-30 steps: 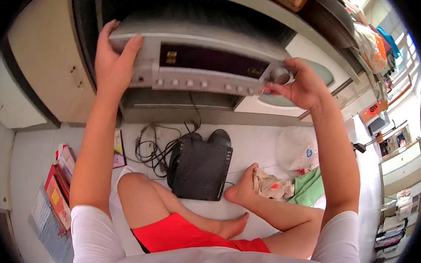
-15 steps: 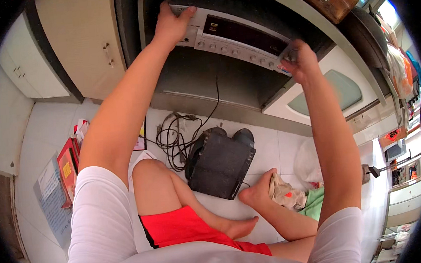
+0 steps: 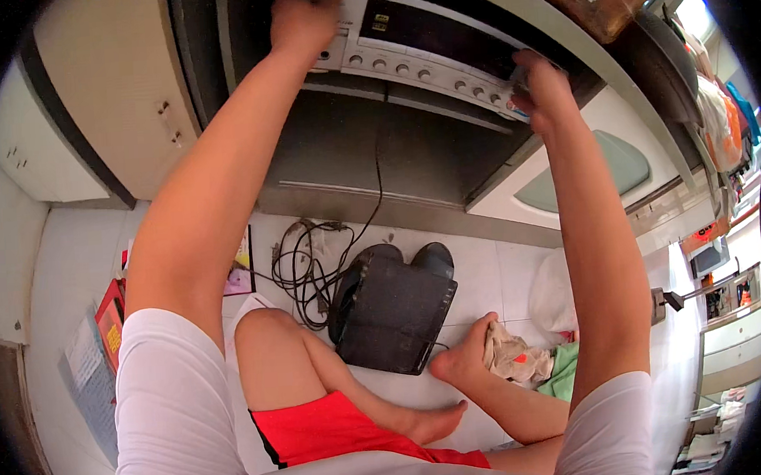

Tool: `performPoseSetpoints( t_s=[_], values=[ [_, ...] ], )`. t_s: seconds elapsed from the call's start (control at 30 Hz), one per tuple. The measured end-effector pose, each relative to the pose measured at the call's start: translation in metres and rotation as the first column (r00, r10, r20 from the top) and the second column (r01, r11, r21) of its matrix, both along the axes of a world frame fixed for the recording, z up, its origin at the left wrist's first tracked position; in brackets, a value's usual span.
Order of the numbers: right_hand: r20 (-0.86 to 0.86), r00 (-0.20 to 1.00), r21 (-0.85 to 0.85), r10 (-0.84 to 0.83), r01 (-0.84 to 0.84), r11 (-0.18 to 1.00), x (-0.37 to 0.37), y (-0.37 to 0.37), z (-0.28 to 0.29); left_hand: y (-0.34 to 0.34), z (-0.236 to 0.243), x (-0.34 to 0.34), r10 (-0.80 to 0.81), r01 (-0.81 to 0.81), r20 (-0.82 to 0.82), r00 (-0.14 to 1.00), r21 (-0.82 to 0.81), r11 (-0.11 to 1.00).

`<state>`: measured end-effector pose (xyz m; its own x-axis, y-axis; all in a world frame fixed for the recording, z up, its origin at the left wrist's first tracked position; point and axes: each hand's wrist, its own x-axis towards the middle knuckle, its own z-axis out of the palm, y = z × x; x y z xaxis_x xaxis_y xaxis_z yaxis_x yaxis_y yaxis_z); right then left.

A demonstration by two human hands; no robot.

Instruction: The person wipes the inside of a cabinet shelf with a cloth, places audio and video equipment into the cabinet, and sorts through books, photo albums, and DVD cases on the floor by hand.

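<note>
A silver amplifier [image 3: 427,76] with a dark display window and a row of small knobs sits in the upper opening of a grey cabinet [image 3: 352,203]. My left hand [image 3: 302,23] grips its left end, thumb lying over the front panel. At the right end, my right hand [image 3: 546,92] is closed round the front corner and hides the area there; its fingers are slightly blurred. Both arms are stretched forward. Beneath the amplifier is a dark open compartment, with a black cable [image 3: 379,163] hanging down in front of it.
On the tiled floor lie a flat black box [image 3: 394,311] against dark rounded shoes [image 3: 434,259], and coiled black cables [image 3: 300,268]. Beige and green cloths [image 3: 514,356] lie by my foot. Red booklets [image 3: 109,319] are at the left. A pale cabinet door [image 3: 105,71] stands beyond.
The amplifier sits farther back in the cabinet opening, with both hands still on its ends. My view has shifted slightly, so the floor things appear lower.
</note>
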<state>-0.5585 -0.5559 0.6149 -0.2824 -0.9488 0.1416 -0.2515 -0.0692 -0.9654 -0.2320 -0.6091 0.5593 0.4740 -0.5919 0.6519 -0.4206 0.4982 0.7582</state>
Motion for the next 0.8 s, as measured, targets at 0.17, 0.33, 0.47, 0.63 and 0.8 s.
performPoseSetpoints(
  t_s=[0.17, 0.33, 0.47, 0.63, 0.8],
  values=[
    [-0.013, 1.000, -0.008, -0.022, 0.022, 1.000, 0.005, -0.006, -0.012, -0.018, -0.027, 0.011, -0.074, 0.075, 0.060, 0.995, -0.015, 0.997],
    [-0.041, 0.999, -0.112, 0.022, -0.027, 0.993, 0.007, -0.005, -0.039, -0.031, -0.045, 0.017, -0.149, 0.154, 0.082, 0.985, -0.064, 0.986],
    [0.074, 0.995, -0.084, 0.068, -0.062, 0.995, -0.003, 0.014, -0.057, 0.000, -0.053, 0.018, -0.033, 0.034, 0.105, 0.994, -0.007, 0.999],
    [-0.083, 0.960, 0.156, 0.266, -0.251, 0.955, -0.032, 0.093, -0.140, 0.102, -0.153, -0.013, -0.201, 0.130, 0.134, 0.970, 0.410, 0.903],
    [-0.072, 0.821, 0.601, 0.566, -0.418, 0.682, -0.010, 0.190, -0.241, 0.139, -0.319, -0.073, -0.507, 0.057, 0.298, 0.809, 0.819, 0.571]
  ],
)
